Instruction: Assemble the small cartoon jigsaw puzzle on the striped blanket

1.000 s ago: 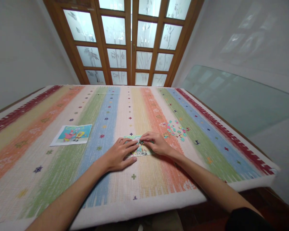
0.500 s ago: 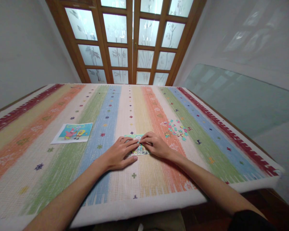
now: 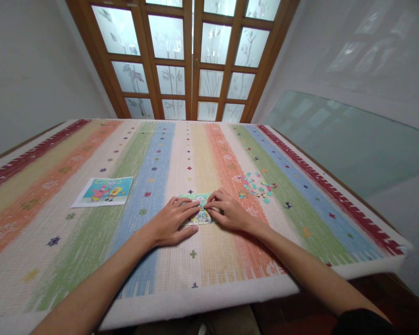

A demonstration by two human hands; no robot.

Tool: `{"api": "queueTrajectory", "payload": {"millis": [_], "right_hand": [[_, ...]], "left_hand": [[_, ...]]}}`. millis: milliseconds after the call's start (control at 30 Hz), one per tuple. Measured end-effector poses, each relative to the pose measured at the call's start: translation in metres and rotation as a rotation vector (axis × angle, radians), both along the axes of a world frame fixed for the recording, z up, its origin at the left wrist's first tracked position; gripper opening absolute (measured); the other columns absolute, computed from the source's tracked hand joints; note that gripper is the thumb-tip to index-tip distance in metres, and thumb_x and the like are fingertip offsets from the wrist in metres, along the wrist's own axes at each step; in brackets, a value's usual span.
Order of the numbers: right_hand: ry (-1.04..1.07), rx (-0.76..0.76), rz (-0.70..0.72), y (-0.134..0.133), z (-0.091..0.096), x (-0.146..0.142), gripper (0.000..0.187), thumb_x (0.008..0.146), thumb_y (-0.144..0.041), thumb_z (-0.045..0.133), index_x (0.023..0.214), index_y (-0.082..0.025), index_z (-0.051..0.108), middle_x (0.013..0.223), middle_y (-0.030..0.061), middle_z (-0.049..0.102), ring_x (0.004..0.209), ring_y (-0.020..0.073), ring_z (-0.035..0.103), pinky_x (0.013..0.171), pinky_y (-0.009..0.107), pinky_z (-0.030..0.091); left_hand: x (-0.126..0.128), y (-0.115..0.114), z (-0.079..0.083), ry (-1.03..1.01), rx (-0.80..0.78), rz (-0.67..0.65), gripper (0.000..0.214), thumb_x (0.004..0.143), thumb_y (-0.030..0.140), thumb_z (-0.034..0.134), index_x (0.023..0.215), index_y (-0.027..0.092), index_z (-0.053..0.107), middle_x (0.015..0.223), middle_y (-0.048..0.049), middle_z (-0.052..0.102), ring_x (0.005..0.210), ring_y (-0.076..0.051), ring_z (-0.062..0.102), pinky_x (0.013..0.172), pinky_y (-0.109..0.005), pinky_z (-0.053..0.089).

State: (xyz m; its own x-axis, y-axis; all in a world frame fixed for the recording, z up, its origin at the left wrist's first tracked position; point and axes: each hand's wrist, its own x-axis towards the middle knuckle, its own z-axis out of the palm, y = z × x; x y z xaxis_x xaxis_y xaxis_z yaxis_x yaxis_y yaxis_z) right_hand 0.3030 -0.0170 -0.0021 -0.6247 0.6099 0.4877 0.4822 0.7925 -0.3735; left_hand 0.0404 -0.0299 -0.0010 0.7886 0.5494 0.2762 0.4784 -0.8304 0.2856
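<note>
A small jigsaw puzzle board (image 3: 203,217) with a cartoon print lies flat on the table before me, partly covered by both hands. My left hand (image 3: 174,219) rests across its left side, fingers stretched out and thumb along the near edge. Over the right part, my right hand (image 3: 226,210) has thumb and fingers pinched together, tips down on the board's middle. Whatever sits between those fingertips is too small and hidden to make out. Loose jigsaw pieces (image 3: 256,187), pink, teal and yellow, are scattered to the right of my right hand.
A printed cartoon picture (image 3: 104,191) lies on the left of the table. The striped tablecloth (image 3: 136,260) covers the tabletop to its edges. Wooden doors with glass panes (image 3: 192,60) stand beyond the far edge, and a glass sheet (image 3: 352,139) leans at the right wall.
The right fingertips have shifted slightly right and down, baring more of the board's middle. My left hand stays nearly in place on the board. The view has tilted a little.
</note>
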Motion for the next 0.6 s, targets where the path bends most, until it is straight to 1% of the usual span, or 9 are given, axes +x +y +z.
{"api": "queueTrajectory", "payload": {"millis": [200,400,600], "right_hand": [[-0.065,0.046,-0.007,-0.0075,0.0018,0.0001,0.022,0.1,-0.02,0.055,0.103,-0.017,0.077,0.098,0.0103,0.068,0.094,0.0232,0.057,0.085,0.04,0.05],[-0.199,0.18,0.015,-0.0102,0.0038,-0.0021,0.024,0.103,-0.022,0.049,0.105,-0.015,0.073,0.104,0.0127,0.07,0.093,0.0246,0.055,0.087,0.041,0.047],[-0.345,0.217,0.004,-0.011,0.0066,-0.0052,0.025,0.104,-0.021,0.047,0.098,-0.016,0.07,0.097,0.011,0.07,0.088,0.0244,0.052,0.082,0.04,0.044]], "left_hand": [[0.0001,0.0002,-0.0011,-0.014,0.012,0.005,0.052,0.101,0.046,0.054,0.148,0.024,0.051,0.147,-0.0098,0.06,0.131,-0.034,0.053,0.108,-0.055,0.039],[0.0,0.0004,-0.0004,-0.015,0.025,0.006,0.053,0.101,0.044,0.054,0.148,0.023,0.051,0.146,-0.0108,0.061,0.131,-0.034,0.053,0.107,-0.056,0.039],[0.0001,-0.0002,0.0012,-0.001,0.025,0.001,0.051,0.101,0.044,0.054,0.146,0.022,0.053,0.147,-0.0105,0.06,0.133,-0.034,0.053,0.109,-0.056,0.039]]}}
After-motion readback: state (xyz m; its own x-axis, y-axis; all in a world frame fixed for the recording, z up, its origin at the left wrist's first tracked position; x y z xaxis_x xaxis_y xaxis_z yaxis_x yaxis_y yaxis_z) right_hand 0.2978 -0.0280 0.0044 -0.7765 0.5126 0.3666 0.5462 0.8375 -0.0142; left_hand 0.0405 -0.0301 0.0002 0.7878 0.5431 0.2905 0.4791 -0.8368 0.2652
